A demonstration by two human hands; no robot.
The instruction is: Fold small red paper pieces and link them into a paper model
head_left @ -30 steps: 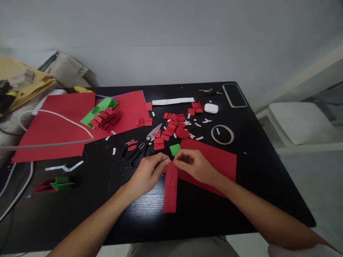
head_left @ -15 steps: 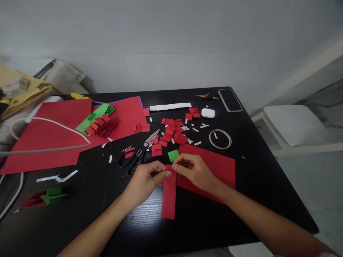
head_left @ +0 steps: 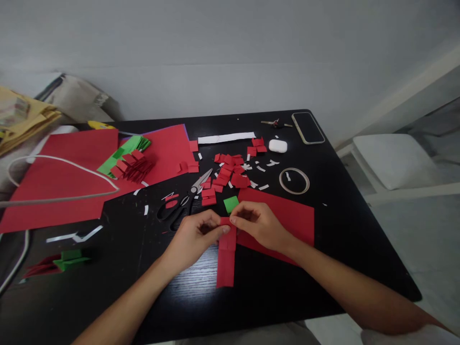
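A red paper strip point(head_left: 226, 268) runs toward the table's front edge, its upper end between my two hands. My left hand point(head_left: 201, 235) pinches the strip's left side, thumb on top. At its upper right corner, the thumb and index finger of my right hand point(head_left: 257, 223) are closed on the strip. A small green square point(head_left: 231, 204) lies just beyond my right fingers. Under my right hand is a larger red sheet point(head_left: 294, 223). Black-handled scissors point(head_left: 185, 201) lie open beyond my left hand, beside a pile of folded red pieces point(head_left: 230, 171).
Around the black table point(head_left: 287, 297) are a tape ring point(head_left: 294, 181), a white case point(head_left: 278, 145), a phone point(head_left: 308, 128), keys point(head_left: 276, 123) and a white strip point(head_left: 226, 138). At left lie large red sheets point(head_left: 64, 182), a white cable point(head_left: 61, 199) and a red-green folded piece point(head_left: 68, 260).
The camera view has shifted slightly. A crosswise fold or edge on the held strip now shows more clearly below my left thumb. Both hands keep their pinch.
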